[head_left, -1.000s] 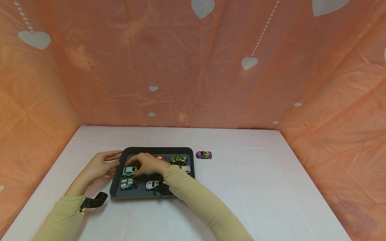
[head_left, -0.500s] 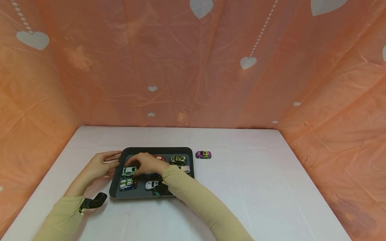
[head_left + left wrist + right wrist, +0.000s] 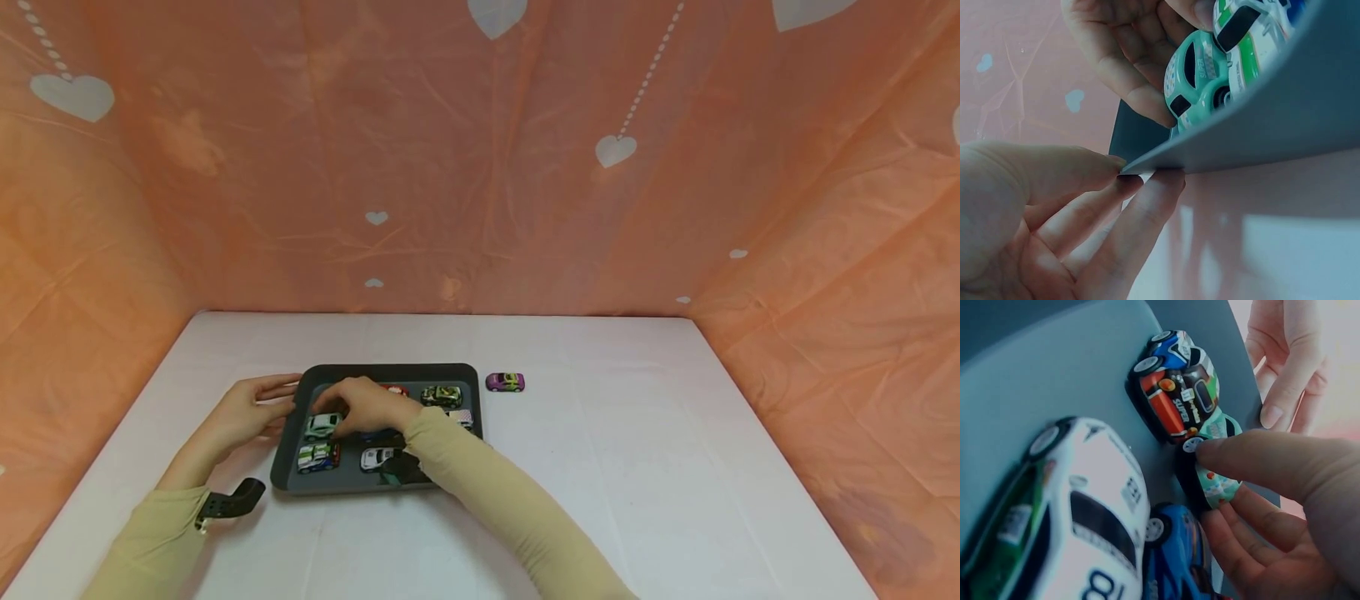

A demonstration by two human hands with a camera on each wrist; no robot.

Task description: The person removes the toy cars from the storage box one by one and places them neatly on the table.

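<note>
A dark grey tray lies on the white table and bears several toy cars. At its left rim, my left hand pinches the edge between thumb and fingers, as the left wrist view shows. My right hand reaches into the tray and holds a mint green toy car, thumb at its wheel and fingers on the far side. Touching that car is a white, green and blue toy car with an orange front. Nearby are a white toy car and a blue toy car, partly hidden by my arm in the head view.
A camouflage toy car and a partly covered red one are at the tray's back. Outside its right rim, a purple toy car stands on the white tabletop. Orange cloth with hearts encloses the table.
</note>
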